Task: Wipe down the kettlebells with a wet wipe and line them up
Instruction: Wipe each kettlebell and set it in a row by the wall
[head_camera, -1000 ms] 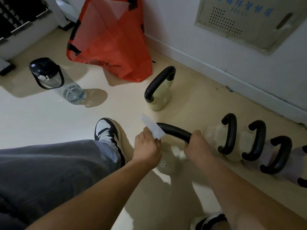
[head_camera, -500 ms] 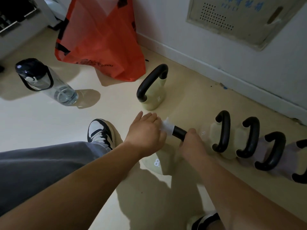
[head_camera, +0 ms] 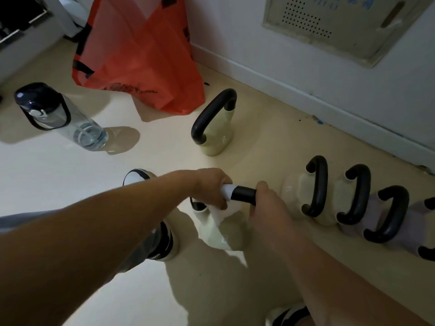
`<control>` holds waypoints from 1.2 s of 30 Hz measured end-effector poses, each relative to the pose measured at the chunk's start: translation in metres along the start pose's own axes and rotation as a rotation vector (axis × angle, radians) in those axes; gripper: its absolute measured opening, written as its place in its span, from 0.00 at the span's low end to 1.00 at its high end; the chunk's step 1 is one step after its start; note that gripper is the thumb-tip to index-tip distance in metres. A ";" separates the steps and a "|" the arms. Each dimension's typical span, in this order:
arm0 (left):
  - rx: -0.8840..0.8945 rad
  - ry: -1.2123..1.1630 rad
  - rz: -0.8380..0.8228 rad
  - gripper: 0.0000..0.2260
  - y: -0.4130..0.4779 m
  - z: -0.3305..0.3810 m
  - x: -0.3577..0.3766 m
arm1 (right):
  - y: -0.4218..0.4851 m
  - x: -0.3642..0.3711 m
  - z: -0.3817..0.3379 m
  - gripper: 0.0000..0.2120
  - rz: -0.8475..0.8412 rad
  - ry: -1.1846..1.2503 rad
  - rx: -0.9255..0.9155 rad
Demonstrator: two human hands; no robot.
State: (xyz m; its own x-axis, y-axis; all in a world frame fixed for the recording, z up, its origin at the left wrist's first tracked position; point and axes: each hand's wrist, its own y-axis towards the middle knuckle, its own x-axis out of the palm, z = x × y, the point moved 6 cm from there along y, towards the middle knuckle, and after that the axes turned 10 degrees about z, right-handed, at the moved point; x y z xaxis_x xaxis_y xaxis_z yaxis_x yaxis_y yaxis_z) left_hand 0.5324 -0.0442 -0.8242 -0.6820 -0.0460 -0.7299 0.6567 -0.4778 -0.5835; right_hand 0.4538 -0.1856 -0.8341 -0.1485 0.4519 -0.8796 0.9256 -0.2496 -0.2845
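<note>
Now: wiping the handle (head_camera: 243,193) of a kettlebell (head_camera: 221,235) standing on the floor (head_camera: 270,128), both hands on it.
Left hand (head_camera: 211,187) curls round the wet wipe (head_camera: 226,191) at the handle's 9 o'clock end; right hand (head_camera: 268,204) grips the bare 3 o'clock end. Handle axis runs 9–3. Lined-up row (head_camera: 316,187) lies at 3 o'clock, right hand nearer, its handles running 12–6. Judgement: a quarter turn is needed to match.

Single view: wide-angle, head-worn. Faces forward and steeply down onto glossy cream floor (head_camera: 58,184), toward white wall with skirting board (head_camera: 235,31) at upper right. Close range: bare forearms (head_camera: 94,243) entering from bottom edge, left hand (head_camera: 211,184) and right hand (head_camera: 270,205) at centre on pale green kettlebell with black loop handle (head_camera: 243,194). Straight lines bowed near edges.
</note>
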 end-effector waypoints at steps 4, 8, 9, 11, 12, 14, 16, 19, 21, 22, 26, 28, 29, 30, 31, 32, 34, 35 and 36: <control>-0.058 -0.245 -0.125 0.08 -0.018 -0.009 0.018 | -0.001 0.000 -0.011 0.11 0.009 -0.023 -0.043; 0.037 0.072 0.504 0.07 -0.026 -0.011 0.020 | 0.001 -0.002 -0.014 0.14 0.023 -0.037 0.011; 0.079 0.225 0.671 0.09 -0.030 -0.010 0.024 | 0.001 -0.002 -0.014 0.13 0.018 -0.035 0.034; 0.101 0.265 0.908 0.12 -0.036 -0.011 0.030 | 0.001 0.001 -0.015 0.13 0.003 -0.020 0.067; 0.070 0.190 0.957 0.12 -0.037 -0.014 0.030 | 0.000 0.002 -0.015 0.13 0.004 -0.005 0.083; -0.097 -0.091 0.916 0.08 -0.037 -0.026 0.028 | 0.000 0.002 -0.013 0.13 0.008 0.019 0.115; -0.334 -0.559 0.774 0.06 -0.039 -0.044 0.039 | -0.001 0.001 -0.007 0.13 0.012 0.027 0.139; -0.468 -1.052 0.757 0.08 -0.045 -0.049 0.065 | -0.001 0.000 -0.002 0.13 0.037 0.033 0.139; -0.509 -1.189 0.775 0.11 -0.047 -0.043 0.074 | -0.001 0.001 -0.003 0.13 0.048 0.032 0.130; -0.548 -1.243 0.779 0.12 -0.048 -0.043 0.080 | 0.000 0.002 -0.004 0.13 0.046 0.022 0.122; -0.615 -0.928 0.813 0.07 -0.048 -0.050 0.057 | -0.001 0.003 -0.006 0.14 0.043 -0.020 0.096; -0.315 -0.329 0.709 0.03 -0.031 -0.025 0.020 | 0.000 0.004 -0.004 0.14 0.053 -0.029 0.087; -0.106 -0.021 0.600 0.04 -0.023 0.000 0.008 | 0.000 0.005 -0.002 0.13 0.057 -0.032 0.084; 0.053 0.214 0.498 0.07 -0.018 0.024 0.003 | 0.001 0.006 0.000 0.12 0.053 -0.029 0.081; 0.151 0.378 0.433 0.12 -0.015 0.043 0.002 | 0.002 0.008 0.000 0.11 0.040 -0.016 0.077; 0.205 0.462 0.413 0.15 -0.014 0.058 0.003 | 0.003 0.009 0.000 0.11 0.027 -0.002 0.073; 0.243 0.477 0.447 0.16 -0.013 0.075 0.008 | 0.004 0.009 0.001 0.10 0.029 0.000 0.068; 0.270 0.463 0.477 0.15 -0.012 0.075 0.010 | 0.003 0.008 0.001 0.10 0.035 -0.007 0.058; 0.288 0.423 0.497 0.12 -0.015 0.069 0.011 | 0.001 0.007 0.000 0.08 0.038 -0.012 0.047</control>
State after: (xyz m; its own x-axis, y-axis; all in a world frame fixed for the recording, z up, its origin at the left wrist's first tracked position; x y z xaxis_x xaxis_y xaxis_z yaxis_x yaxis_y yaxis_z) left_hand 0.4930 -0.0980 -0.7986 -0.1022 -0.0019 -0.9948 0.7064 -0.7042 -0.0713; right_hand 0.4540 -0.1828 -0.8404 -0.1183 0.4308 -0.8947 0.9135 -0.3060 -0.2681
